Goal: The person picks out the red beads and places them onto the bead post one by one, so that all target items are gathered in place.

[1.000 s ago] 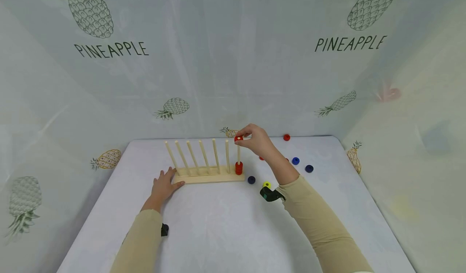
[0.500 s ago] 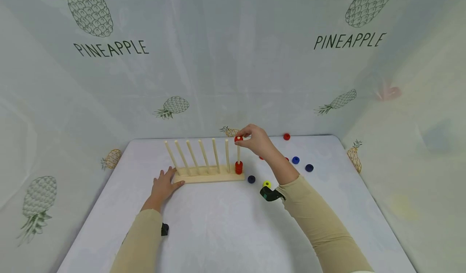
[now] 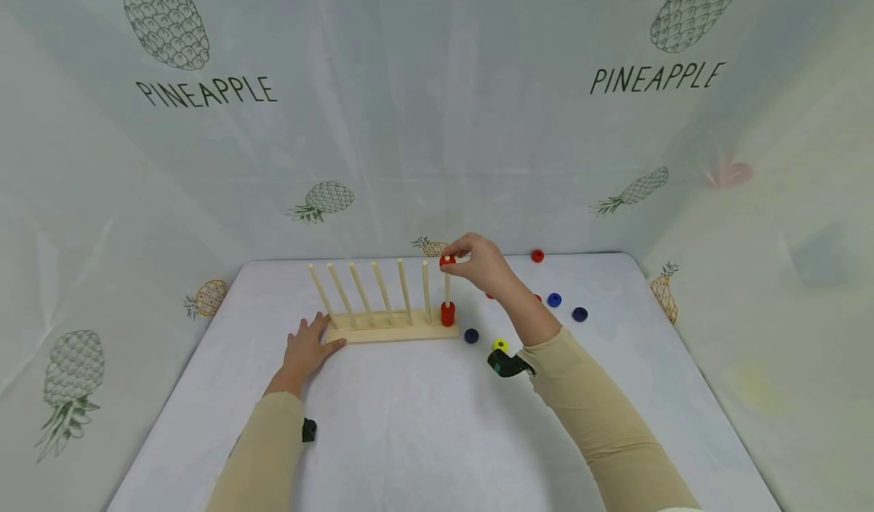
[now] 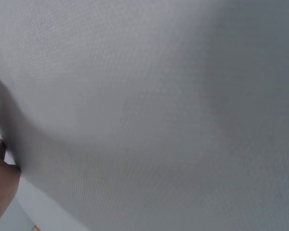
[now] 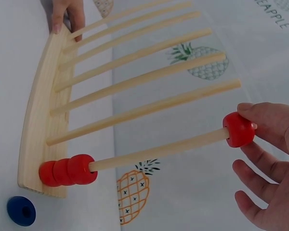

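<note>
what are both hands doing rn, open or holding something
Left hand: holding one end of the wooden rack.
Right hand: pinching a red bead around a peg's tip.

Plain red beads (image 5: 61, 171) on a pale wood rack (image 5: 36, 134) before a printed backdrop (image 3: 423, 117)
The held bead (image 5: 239, 130) is the same glossy red; the loose beads (image 3: 554, 300) are red, blue, dark blue and yellow. The surface (image 3: 396, 421) is white, the sleeves (image 3: 262, 451) plain beige. The pale grey backdrop carries green-outlined pineapples (image 3: 171, 26), orange pineapples (image 5: 132, 197) in a diamond lattice with small dark crosses, and dark lettering (image 3: 205, 93).
</note>
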The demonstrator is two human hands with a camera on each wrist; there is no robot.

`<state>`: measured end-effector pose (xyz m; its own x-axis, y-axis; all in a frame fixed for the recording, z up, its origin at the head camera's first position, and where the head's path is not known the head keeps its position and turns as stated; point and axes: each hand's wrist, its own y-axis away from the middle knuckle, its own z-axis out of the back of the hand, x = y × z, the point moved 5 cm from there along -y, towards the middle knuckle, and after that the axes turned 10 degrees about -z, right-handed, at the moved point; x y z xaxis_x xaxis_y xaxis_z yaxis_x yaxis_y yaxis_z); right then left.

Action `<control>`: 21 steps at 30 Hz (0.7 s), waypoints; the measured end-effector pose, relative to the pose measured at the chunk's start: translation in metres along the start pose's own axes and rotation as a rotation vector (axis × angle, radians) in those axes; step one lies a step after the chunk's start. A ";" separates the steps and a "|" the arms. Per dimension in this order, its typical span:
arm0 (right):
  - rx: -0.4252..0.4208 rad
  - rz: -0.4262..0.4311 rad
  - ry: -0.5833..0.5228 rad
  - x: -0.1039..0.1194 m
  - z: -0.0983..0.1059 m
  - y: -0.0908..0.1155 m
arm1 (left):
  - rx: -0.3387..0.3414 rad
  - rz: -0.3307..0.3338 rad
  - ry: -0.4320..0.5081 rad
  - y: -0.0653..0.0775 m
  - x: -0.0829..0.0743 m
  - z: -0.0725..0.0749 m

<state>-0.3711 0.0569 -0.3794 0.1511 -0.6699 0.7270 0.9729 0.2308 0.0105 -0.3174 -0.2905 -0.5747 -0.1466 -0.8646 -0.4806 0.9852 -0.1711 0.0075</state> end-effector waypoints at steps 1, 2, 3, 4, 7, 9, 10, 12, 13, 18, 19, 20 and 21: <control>0.000 0.001 -0.002 0.000 0.000 0.000 | 0.003 0.003 -0.001 0.000 0.000 0.000; -0.001 0.002 -0.003 0.000 0.000 0.000 | 0.003 0.003 -0.001 0.000 -0.001 0.000; -0.001 0.003 -0.004 -0.001 0.000 0.000 | 0.003 0.002 0.000 0.000 -0.001 0.000; -0.001 0.003 -0.008 -0.001 0.000 0.000 | 0.001 0.000 -0.001 0.000 -0.001 0.001; -0.003 -0.006 -0.019 -0.002 0.000 0.000 | -0.003 0.001 -0.001 0.000 -0.001 0.000; -0.004 -0.013 -0.028 -0.003 0.000 0.000 | -0.006 -0.003 -0.004 0.000 -0.002 0.000; -0.005 -0.015 -0.030 -0.003 0.000 0.000 | -0.006 -0.003 -0.004 0.001 -0.002 0.000; -0.007 -0.014 -0.031 -0.004 0.000 0.000 | -0.008 -0.004 -0.009 0.001 -0.003 0.000; -0.007 -0.011 -0.030 -0.004 0.001 0.001 | -0.010 -0.006 -0.010 0.001 -0.003 0.001; -0.004 -0.006 -0.038 -0.004 0.002 0.002 | -0.010 0.001 -0.004 0.003 -0.005 0.002; -0.003 -0.008 -0.041 -0.004 0.003 0.003 | -0.010 0.003 -0.002 0.003 -0.005 0.002; -0.003 -0.009 -0.042 -0.005 0.003 0.003 | -0.010 0.003 0.002 0.003 -0.005 0.001; -0.003 -0.014 -0.043 -0.006 0.004 0.004 | -0.011 0.003 0.005 0.003 -0.005 0.001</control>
<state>-0.3691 0.0644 -0.3806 0.1299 -0.6424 0.7553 0.9755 0.2193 0.0187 -0.3141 -0.2875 -0.5712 -0.1429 -0.8627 -0.4852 0.9866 -0.1631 -0.0005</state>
